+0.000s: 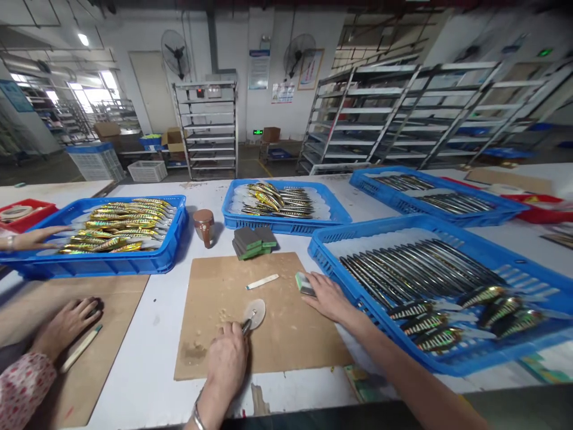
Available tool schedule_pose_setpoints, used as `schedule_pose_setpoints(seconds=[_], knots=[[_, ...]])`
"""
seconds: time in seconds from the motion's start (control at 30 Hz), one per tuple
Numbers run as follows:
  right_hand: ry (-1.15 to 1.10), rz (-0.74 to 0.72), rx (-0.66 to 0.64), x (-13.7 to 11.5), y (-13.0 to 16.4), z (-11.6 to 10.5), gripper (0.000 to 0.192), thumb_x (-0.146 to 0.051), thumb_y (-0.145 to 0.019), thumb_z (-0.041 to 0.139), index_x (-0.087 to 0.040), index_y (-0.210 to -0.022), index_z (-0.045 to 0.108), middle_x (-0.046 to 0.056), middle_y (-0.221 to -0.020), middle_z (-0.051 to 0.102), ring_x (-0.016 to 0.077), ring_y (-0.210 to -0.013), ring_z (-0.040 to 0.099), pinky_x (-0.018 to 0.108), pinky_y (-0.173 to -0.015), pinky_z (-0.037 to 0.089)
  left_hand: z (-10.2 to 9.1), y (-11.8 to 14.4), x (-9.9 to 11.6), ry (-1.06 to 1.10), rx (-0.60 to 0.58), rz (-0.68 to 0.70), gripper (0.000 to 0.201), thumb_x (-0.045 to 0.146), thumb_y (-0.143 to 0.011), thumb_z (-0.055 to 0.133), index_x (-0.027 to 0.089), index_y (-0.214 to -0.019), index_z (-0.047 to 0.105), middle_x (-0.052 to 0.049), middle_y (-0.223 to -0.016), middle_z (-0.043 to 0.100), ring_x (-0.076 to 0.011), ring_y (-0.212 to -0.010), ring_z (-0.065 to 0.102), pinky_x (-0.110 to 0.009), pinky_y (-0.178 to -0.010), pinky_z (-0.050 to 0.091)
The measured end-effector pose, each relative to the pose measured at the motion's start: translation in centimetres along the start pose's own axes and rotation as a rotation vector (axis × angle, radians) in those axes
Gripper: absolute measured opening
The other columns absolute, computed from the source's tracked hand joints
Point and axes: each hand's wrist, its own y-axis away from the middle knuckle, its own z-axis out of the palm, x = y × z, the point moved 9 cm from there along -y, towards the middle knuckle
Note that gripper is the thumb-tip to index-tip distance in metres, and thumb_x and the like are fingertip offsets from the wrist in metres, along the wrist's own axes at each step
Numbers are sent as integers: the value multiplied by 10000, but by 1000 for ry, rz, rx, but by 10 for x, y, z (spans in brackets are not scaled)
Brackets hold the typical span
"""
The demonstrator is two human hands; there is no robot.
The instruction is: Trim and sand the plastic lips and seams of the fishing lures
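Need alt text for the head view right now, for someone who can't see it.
Left hand presses a fishing lure onto a brown work board; right hand rests on a sanding block. Blue trays of lures surround them; a co-worker's hand lies left.

1. Four blue trays: one (pixel 358 272) just right of the right grip (pixel 329 295), one (pixel 277 222) beyond it, one (pixel 425 209) far right, one (pixel 176 236) left of the left grip (pixel 226 358).
2. Two brown boards: one (pixel 290 334) under both grips, one (pixel 120 310) to the left.
3. One disc (pixel 256 313), at the left grip's tips.
4. One sanding block (pixel 304 283) at the right grip; a stack (pixel 253 242) of about three beyond.
5. One white strip (pixel 262 282) between the grips.
6. One brown cup (pixel 204 227).
7. Two red trays, one (pixel 27 218) far left, one (pixel 537 209) far right.
8. Two fans (pixel 176 52) (pixel 299 52) on the wall.
9. Two other hands (pixel 65 325) (pixel 31 239) at left.
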Motion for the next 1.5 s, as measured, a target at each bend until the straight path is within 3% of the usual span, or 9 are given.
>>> schedule_pose_setpoints(seconds=[0.23, 0.4, 0.53, 0.83, 0.97, 1.13, 1.27, 1.43, 1.5], knots=[[80, -74, -16, -19, -3, 4, 501, -355, -924, 667, -209, -1397, 591, 140, -1184, 671, 311, -1144, 654, 447, -1009, 504, 3, -1, -7, 93, -41, -39, 242, 236, -1060, 427, 154, -1139, 640, -128, -1074, 693, -268, -977, 724, -331, -769, 565], [-130, -308, 15, -113, 26, 13, 486, -348, -968, 661, -266, -1434, 552, 96, -1306, 637, 249, -1178, 633, 394, -1028, 526, 3, 0, -5, 110, -56, -36, 261, 218, -1054, 429, 147, -1191, 639, -144, -1139, 695, -282, -1036, 720, -354, -821, 570], [-36, -370, -7, -163, 49, 29, 410, -400, -963, 704, -288, -1354, 652, 86, -1140, 685, 262, -1027, 668, 407, -919, 567, -1, -1, -6, 165, -85, -71, 263, 223, -1057, 443, 133, -1210, 637, -152, -1159, 707, -271, -1097, 717, -346, -897, 561], [181, -276, 33, -156, 33, 28, 385, -395, -984, 695, -242, -1337, 696, 138, -1109, 716, 303, -1020, 685, 428, -904, 570, -1, 3, -9, 222, -115, -99, 254, 263, -1062, 462, 147, -1204, 638, -140, -1171, 709, -288, -1090, 724, -356, -866, 565], [124, -383, 41, -160, 42, 26, 426, -454, -993, 669, -257, -1371, 672, 130, -1119, 702, 295, -1009, 671, 428, -891, 566, 1, 5, -7, 220, -67, -76, 227, 254, -1063, 459, 161, -1163, 641, -125, -1128, 710, -277, -1051, 726, -343, -832, 562], [107, -332, 74, -148, 41, 27, 413, -442, -1016, 622, -231, -1368, 673, 142, -1137, 702, 290, -1040, 666, 427, -911, 559, 2, 7, -6, 191, -9, -49, 196, 241, -1053, 480, 161, -1140, 637, -116, -1093, 708, -264, -992, 731, -326, -781, 559], [33, -445, 88, -159, 49, 25, 430, -458, -990, 661, -259, -1371, 660, 129, -1150, 687, 282, -1027, 647, 420, -907, 547, 0, 8, -8, 181, 12, -52, 196, 246, -1063, 457, 172, -1111, 632, -101, -1064, 706, -239, -954, 735, -295, -753, 545], [89, -335, 111, -149, 42, 23, 397, -411, -982, 671, -234, -1338, 682, 142, -1095, 692, 308, -992, 658, 445, -870, 557, 0, 7, -7, 182, -9, -28, 179, 245, -1050, 476, 174, -1126, 621, -105, -1074, 708, -248, -972, 731, -311, -773, 542], [63, -388, 102, -154, 44, 25, 429, -424, -969, 692, -245, -1358, 669, 138, -1108, 686, 309, -1003, 650, 446, -879, 549, 0, 7, -8, 191, -15, -38, 190, 239, -1056, 460, 171, -1127, 623, -104, -1067, 709, -249, -984, 729, -315, -788, 546]])
